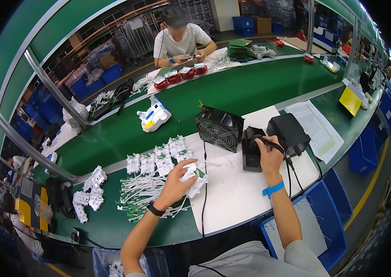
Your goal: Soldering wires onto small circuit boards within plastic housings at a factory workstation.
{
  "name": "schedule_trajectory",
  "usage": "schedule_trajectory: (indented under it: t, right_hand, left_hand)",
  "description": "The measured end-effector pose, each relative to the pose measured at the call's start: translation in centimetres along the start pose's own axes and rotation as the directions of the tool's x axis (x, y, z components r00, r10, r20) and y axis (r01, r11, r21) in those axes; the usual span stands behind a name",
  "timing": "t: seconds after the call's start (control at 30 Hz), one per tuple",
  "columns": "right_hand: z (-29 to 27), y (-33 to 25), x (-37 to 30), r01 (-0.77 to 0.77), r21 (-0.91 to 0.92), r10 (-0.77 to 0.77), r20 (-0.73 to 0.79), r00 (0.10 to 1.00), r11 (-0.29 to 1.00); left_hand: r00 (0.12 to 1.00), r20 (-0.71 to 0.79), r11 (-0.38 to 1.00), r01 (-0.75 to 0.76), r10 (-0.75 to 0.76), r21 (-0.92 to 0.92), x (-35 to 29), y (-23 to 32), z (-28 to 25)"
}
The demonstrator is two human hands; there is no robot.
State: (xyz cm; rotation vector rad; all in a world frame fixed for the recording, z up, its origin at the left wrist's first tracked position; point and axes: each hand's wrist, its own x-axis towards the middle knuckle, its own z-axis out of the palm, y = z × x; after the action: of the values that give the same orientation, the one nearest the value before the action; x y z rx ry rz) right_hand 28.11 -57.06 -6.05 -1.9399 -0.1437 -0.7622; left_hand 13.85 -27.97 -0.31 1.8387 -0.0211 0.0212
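My left hand [177, 183] is closed around a white plastic housing [198, 185] with a green circuit board on it, held over the edge of the white work sheet. To its left, white wire leads with small green boards [142, 191] lie in a heap, below rows of white housings [147, 162]. My right hand [271, 159] grips the handle of a black corded soldering iron [269, 142] at the black iron holder [251, 159]. The iron's tip is hidden. Right behind that hand stands a black box-shaped unit [289, 133].
A black fan [219, 129] stands left of the holder. Printed papers [313, 129] lie at the right. A white device [154, 115] sits on the green belt [195, 94]. Loose white housings [89, 196] lie at the left. Across the belt, a person [184, 44] handles parts. Blue bins [318, 221] stand below the bench.
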Motion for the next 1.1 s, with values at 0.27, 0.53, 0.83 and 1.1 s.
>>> schedule_trajectory:
  t: [0.27, 0.53, 0.83, 1.1]
  right_hand:
    - [0.2, 0.2, 0.2, 0.051, 0.064, -0.049, -0.034, 0.998, 0.997]
    - [1.9, 2.4, -0.3, -0.045, 0.204, 0.060, -0.067, 0.996, 0.978]
    - [2.1, 2.1, -0.6, -0.076, 0.241, 0.099, -0.084, 0.992, 0.967]
    - [1.9, 2.1, -0.6, -0.048, 0.232, 0.076, -0.114, 0.991, 0.972]
  left_hand:
    - [0.996, 0.052, 0.997, 0.079, -0.077, -0.026, 1.6, -0.5, 0.0]
    - [0.994, 0.094, 0.995, 0.060, -0.053, -0.074, 2.6, -2.2, 1.0]
    - [0.994, 0.104, 0.993, 0.050, -0.039, -0.108, 2.4, -2.9, 0.9]
    - [0.997, 0.079, 0.997, 0.025, -0.019, -0.078, 2.2, -3.2, 0.6]
